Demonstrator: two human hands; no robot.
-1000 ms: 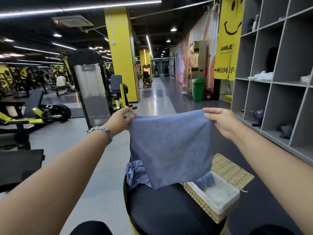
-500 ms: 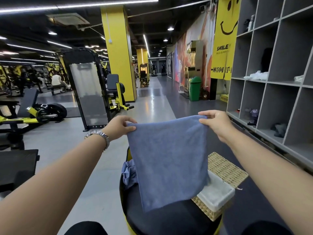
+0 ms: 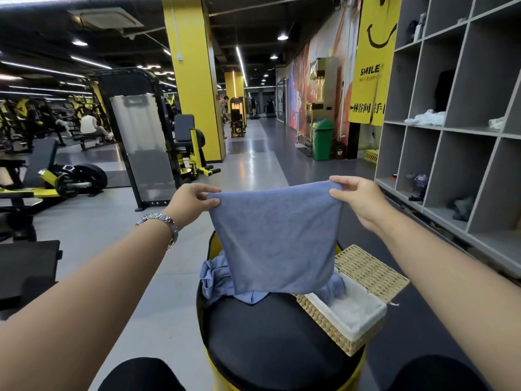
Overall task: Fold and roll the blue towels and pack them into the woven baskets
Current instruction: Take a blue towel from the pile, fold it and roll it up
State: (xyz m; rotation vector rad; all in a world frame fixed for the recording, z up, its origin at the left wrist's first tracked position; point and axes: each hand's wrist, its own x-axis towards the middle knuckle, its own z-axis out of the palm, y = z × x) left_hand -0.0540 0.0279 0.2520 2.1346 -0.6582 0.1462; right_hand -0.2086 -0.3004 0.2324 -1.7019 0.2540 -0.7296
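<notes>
I hold a blue towel [image 3: 277,238] stretched out in the air by its two top corners. My left hand [image 3: 191,201] pinches the left corner and my right hand [image 3: 356,197] pinches the right corner. The towel hangs above a black round padded stool [image 3: 270,342]. Behind it on the stool lies a crumpled heap of more blue towels [image 3: 215,280]. A woven basket [image 3: 332,328] with a white liner stands at the stool's right edge, with its woven lid [image 3: 372,273] open toward the far right. A bit of blue cloth [image 3: 337,289] hangs into the basket.
Grey cubby shelves [image 3: 451,153] line the right side. A black bench [image 3: 25,272] is at the left, with weight machines [image 3: 141,142] and a yellow pillar [image 3: 194,80] beyond. A green bin [image 3: 322,139] stands down the aisle. People exercise far off at the left.
The towel's lower edge hung down onto the stool, swung lower half a second ago, and now hangs shorter above the heap. Both hands keep their corners and sit lower in view.
</notes>
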